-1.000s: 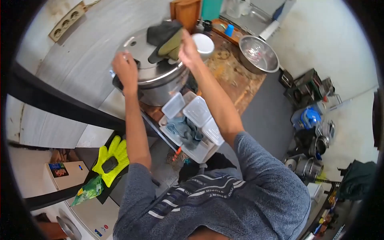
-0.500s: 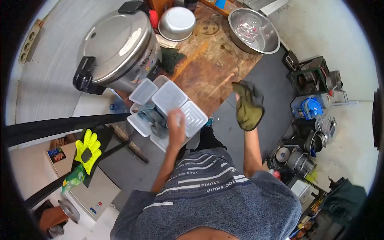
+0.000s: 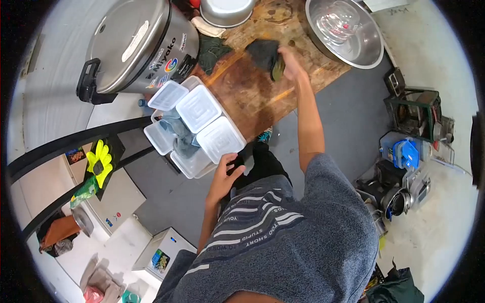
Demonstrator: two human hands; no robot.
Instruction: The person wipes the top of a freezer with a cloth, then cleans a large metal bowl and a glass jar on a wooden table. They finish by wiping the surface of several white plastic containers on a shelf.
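Note:
At the wooden tabletop, my right hand (image 3: 293,65) grips the edge of a dark cloth (image 3: 263,54) with an olive underside, which lies partly over the wood. My left hand (image 3: 225,177) holds nothing, its fingers apart, just below the corner of a group of clear plastic food containers (image 3: 221,140) with translucent lids. Bluish-grey crumpled cloths (image 3: 183,141) sit among those containers. A second dark green cloth (image 3: 212,52) rests on the table beside the large rice cooker (image 3: 166,55).
On the wooden table (image 3: 237,101) stand an upturned metal bowl (image 3: 227,10) and, at its right edge, a steel basin (image 3: 371,48) with clear plastic inside. Pots (image 3: 396,202) and a blue-lidded container (image 3: 405,153) line the right wall. A yellow glove (image 3: 100,162) hangs at left.
My right hand has carried the cloth up and left from over the floor onto the table. My left hand has moved down from the containers to their near corner, and the view has shifted.

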